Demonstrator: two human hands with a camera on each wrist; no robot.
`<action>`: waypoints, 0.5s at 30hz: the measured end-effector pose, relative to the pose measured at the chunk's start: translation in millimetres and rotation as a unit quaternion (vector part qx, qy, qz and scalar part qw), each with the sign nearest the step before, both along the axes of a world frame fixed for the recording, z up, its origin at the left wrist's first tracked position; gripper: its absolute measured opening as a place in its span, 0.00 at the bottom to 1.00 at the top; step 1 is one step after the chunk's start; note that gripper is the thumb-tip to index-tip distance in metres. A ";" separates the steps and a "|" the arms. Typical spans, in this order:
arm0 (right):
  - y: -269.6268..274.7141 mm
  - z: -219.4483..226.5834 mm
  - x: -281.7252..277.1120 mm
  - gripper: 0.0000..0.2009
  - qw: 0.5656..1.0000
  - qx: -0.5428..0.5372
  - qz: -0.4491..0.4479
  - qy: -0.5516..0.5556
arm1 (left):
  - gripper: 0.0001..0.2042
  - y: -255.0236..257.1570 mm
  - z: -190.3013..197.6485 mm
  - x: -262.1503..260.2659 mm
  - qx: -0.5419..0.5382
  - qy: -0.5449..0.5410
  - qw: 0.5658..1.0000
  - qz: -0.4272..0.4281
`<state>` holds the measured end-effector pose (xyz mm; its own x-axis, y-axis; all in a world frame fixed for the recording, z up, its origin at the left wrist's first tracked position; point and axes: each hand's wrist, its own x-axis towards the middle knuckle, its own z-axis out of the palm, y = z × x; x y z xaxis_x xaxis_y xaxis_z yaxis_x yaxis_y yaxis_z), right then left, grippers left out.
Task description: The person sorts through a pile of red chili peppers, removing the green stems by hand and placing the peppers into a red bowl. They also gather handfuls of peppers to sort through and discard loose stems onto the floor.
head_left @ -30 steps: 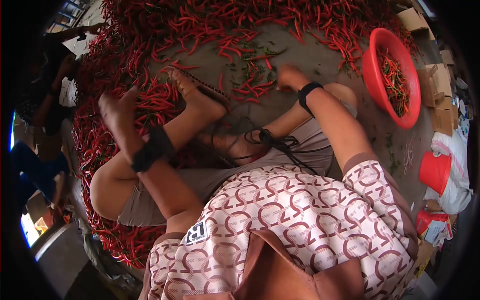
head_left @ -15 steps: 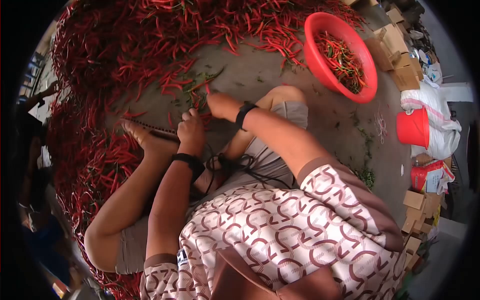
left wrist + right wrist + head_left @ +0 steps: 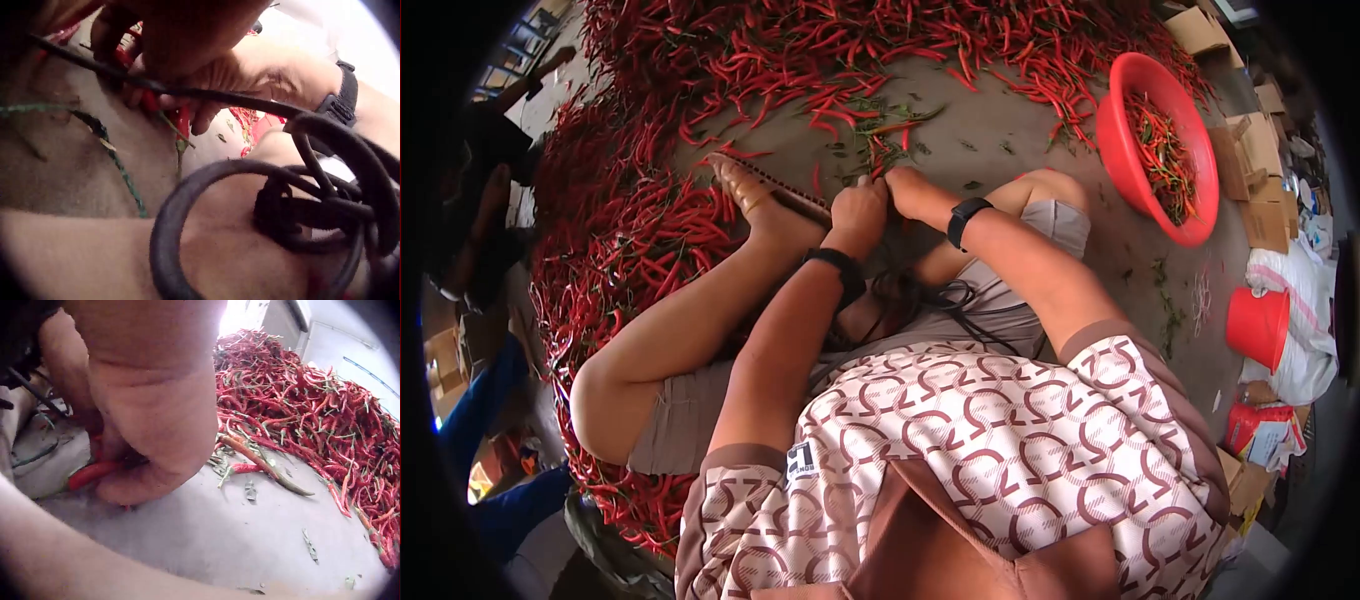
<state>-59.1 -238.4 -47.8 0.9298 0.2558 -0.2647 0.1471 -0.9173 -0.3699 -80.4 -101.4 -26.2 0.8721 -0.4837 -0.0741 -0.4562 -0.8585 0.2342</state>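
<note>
Both hands are close together above the floor in the head view, the left hand (image 3: 860,215) beside the right hand (image 3: 913,192). The right hand (image 3: 150,406) pinches a red chili (image 3: 94,474), its green stem pointing out to the left in the right wrist view. The left hand (image 3: 187,37) has its fingers curled round red chili, partly hidden in shadow. Red chilies (image 3: 182,119) with green stems hang below the fingers in the left wrist view. Loose chilies and leaves lie just ahead of the hands.
A large heap of red chilies (image 3: 640,230) spreads along the left and far side. At the right stand a red basin (image 3: 1112,140) holding chilies, a small red bucket (image 3: 1257,326), cardboard boxes (image 3: 1262,220) and white sacks. Another person sits at far left.
A second ago the hands were apart, the left over the heap's side, the right further ahead. They came together, and now their fingers meet more closely than half a second ago.
</note>
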 end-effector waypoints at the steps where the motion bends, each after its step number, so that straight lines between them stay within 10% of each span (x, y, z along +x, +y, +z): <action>1: -0.2 0.4 -0.7 0.09 1.000 0.008 -0.010 0.017 | 0.07 1.3 -0.7 5.5 0.004 0.007 1.000 -0.010; 10: -9.0 42.6 53.5 0.09 0.964 0.219 -0.081 0.126 | 0.08 27.4 62.1 59.3 0.008 0.008 1.000 -0.029; 15: 24.1 114.0 70.6 0.05 0.806 0.536 -0.177 0.181 | 0.08 105.1 96.0 120.0 -0.040 -0.089 0.992 0.074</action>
